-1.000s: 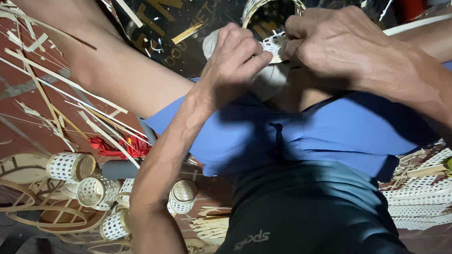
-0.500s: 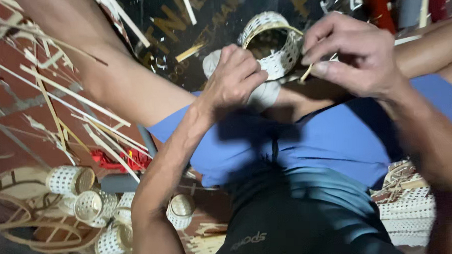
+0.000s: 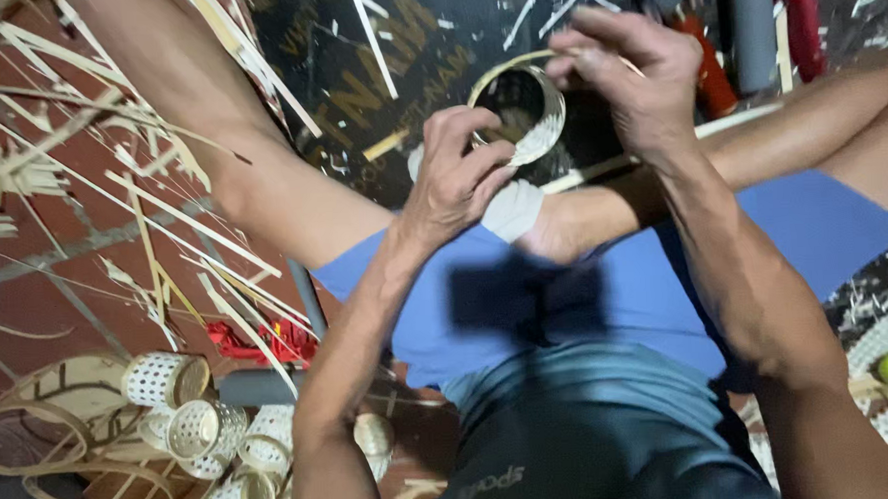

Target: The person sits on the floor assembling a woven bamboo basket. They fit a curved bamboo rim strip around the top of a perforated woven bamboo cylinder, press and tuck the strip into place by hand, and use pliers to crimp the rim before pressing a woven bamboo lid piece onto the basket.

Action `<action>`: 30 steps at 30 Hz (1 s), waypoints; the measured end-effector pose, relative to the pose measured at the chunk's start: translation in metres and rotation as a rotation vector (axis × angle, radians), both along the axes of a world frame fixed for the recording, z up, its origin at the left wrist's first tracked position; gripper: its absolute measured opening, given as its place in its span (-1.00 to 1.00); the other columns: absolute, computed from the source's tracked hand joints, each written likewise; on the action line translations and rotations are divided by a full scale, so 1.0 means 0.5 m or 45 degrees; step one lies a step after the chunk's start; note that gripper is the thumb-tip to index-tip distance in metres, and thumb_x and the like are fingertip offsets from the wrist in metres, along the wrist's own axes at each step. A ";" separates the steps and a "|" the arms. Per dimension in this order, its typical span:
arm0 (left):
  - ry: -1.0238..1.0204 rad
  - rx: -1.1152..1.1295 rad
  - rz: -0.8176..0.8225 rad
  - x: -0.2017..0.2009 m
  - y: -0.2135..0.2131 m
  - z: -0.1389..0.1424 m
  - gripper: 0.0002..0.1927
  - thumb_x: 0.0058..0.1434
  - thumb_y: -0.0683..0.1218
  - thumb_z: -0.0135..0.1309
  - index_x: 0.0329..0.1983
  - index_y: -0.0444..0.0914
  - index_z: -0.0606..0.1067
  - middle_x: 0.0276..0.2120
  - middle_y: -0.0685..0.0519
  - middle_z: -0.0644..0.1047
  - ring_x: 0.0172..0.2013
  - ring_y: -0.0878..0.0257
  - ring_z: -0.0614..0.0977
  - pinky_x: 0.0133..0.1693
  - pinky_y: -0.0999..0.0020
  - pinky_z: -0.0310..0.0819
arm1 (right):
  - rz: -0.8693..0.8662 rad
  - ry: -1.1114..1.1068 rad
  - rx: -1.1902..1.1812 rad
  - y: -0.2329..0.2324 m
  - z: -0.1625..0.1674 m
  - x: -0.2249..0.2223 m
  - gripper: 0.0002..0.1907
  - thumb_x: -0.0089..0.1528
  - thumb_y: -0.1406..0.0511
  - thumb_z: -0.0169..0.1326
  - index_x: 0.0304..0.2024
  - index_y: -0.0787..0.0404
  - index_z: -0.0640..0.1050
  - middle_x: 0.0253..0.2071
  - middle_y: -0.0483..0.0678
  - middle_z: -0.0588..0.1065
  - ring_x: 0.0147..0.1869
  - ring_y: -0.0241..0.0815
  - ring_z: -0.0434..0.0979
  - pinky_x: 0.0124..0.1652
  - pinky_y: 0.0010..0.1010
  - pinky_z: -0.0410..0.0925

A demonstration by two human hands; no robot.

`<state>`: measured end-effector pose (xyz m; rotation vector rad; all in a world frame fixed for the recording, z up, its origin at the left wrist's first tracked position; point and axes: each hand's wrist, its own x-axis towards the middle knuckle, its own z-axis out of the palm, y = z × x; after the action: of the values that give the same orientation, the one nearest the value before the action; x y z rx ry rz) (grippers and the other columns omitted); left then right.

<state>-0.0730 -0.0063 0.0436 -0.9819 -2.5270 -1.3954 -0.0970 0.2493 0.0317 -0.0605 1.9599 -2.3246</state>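
This is a floor-level basket-weaving workspace, a craft workshop of a simple, informal kind. The person sits on a red tiled floor (image 3: 61, 263) strewn with long bamboo strips (image 3: 178, 239) and short offcuts. A cluster of finished small woven cups (image 3: 189, 426) with open lattice sides lies at the lower left, beside bent bamboo hoops (image 3: 47, 431). A dark printed mat (image 3: 399, 74) under the legs is littered with splinters, and more woven white lattice work (image 3: 885, 342) lies at the right edge.
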 end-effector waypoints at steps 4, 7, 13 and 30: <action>-0.122 0.097 0.126 0.008 0.003 -0.014 -0.39 0.09 -0.18 0.41 0.17 -0.26 0.40 0.23 -0.22 0.34 0.21 -0.14 0.44 0.22 0.12 0.41 | -0.158 -0.272 -0.510 0.017 -0.039 0.010 -0.69 0.47 0.41 0.11 0.25 0.39 0.49 0.07 0.22 0.60 -0.06 -0.05 0.66 -0.04 -0.22 0.56; -0.129 0.157 0.237 0.009 0.009 -0.007 -0.26 0.05 -0.17 0.44 0.27 -0.24 0.35 0.19 -0.19 0.36 0.18 -0.12 0.47 0.23 0.11 0.43 | -0.267 -0.387 -1.030 0.007 -0.047 0.013 -0.73 0.42 0.40 0.11 0.16 0.35 0.50 0.02 0.19 0.60 -0.06 -0.02 0.68 -0.06 -0.25 0.56; -0.411 0.130 0.367 -0.007 -0.021 0.121 -0.14 0.02 -0.12 0.44 0.37 -0.32 0.31 0.00 -0.10 0.46 0.01 0.00 0.54 0.09 0.16 0.47 | -0.228 -0.068 -0.977 -0.029 0.017 0.000 -0.80 0.39 0.40 0.14 0.07 0.29 0.57 -0.02 0.10 0.60 -0.03 -0.09 0.68 0.01 -0.31 0.53; -0.460 0.183 0.114 -0.139 -0.071 0.279 -0.83 0.43 -0.23 0.09 0.03 -0.36 0.59 -0.21 0.01 0.63 -0.24 0.37 0.63 -0.19 0.49 0.52 | -0.576 0.341 1.242 0.228 0.043 -0.080 -0.72 0.37 0.38 0.23 0.14 0.23 0.60 0.06 0.11 0.58 0.10 0.02 0.64 0.12 -0.26 0.48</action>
<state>-0.1424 -0.0419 0.1831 -0.6311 -2.6188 -1.8385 -0.1369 0.3631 0.0530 0.1709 3.2817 -1.2936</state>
